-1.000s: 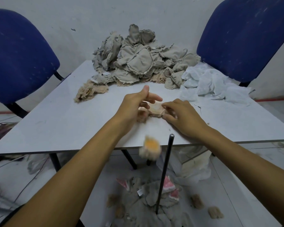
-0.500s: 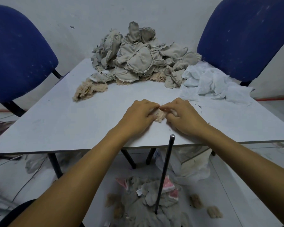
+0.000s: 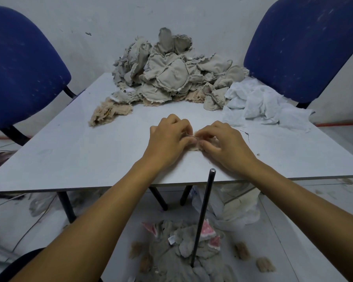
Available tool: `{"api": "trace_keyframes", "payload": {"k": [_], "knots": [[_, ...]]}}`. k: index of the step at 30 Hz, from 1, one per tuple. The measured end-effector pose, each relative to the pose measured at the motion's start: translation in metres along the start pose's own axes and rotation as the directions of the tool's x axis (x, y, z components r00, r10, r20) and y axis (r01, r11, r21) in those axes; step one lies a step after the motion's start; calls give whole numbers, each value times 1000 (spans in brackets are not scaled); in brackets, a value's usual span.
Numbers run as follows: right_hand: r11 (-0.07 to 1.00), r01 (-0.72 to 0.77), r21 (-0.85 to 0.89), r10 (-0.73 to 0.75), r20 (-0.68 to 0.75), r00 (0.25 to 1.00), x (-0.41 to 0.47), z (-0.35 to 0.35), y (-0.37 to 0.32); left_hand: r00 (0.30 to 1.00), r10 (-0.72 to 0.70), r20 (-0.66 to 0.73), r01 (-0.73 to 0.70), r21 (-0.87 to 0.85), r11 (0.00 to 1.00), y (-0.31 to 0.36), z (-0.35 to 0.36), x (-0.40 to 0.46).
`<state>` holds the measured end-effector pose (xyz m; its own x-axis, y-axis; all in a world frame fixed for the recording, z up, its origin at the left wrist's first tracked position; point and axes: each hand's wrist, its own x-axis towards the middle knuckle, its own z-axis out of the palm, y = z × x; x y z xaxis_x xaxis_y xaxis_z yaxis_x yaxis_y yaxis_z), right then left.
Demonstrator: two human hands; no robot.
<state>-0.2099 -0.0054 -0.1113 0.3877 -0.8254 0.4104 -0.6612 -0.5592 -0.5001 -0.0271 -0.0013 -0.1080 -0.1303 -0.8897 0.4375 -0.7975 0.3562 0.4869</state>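
**A:** whats going on w/ the hands rn?

**B:** both on the same thing. left hand (image 3: pixel 169 137) and right hand (image 3: pixel 222 143) have fingers curled in, pinching a small tan fabric piece (image 3: pixel 194 148) btwn them. mostly hidden under the fingers tbh.

**A:** where's it sitting?

**B:** on the white table (image 3: pixel 80 159), near the front edge, roughly mid. big heap of grey-beige fabric pieces (image 3: pixel 171 78) at the back, white cloth (image 3: pixel 259 104) to its right, metal rod (image 3: pixel 204 216) standing up just in front of the table edge.

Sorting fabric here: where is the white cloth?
In the head view, the white cloth lies far right on the table, beside the grey fabric pile.
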Motion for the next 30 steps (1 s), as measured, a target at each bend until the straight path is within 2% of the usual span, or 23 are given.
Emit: {"api": "trace_keyframes", "payload": {"k": [6,10,13,16,20,26,30], "knots": [[1000,-8,11,8,-26,1000,-1,-1,-1,989,-63,133,57,46,997,-7,-5,3],[995,-15,94,18,-27,999,1,-1,1,994,-36,102,46,-95,994,-2,-9,5],[975,0,220,-13,59,998,3,-6,2,992,-98,81,115,-252,961,-1,-12,6],[940,-4,341,-39,121,992,7,-12,3,976,-187,112,217,-425,879,0,-14,9],[924,-10,382,-27,91,995,11,-16,7,963,-184,195,263,-553,790,5,-15,7],[864,-58,500,28,67,997,8,-13,8,913,-185,364,403,-731,550,12,-22,6],[773,-114,624,107,49,993,8,-14,5,881,-161,445,472,-803,364,13,-26,8]]}}
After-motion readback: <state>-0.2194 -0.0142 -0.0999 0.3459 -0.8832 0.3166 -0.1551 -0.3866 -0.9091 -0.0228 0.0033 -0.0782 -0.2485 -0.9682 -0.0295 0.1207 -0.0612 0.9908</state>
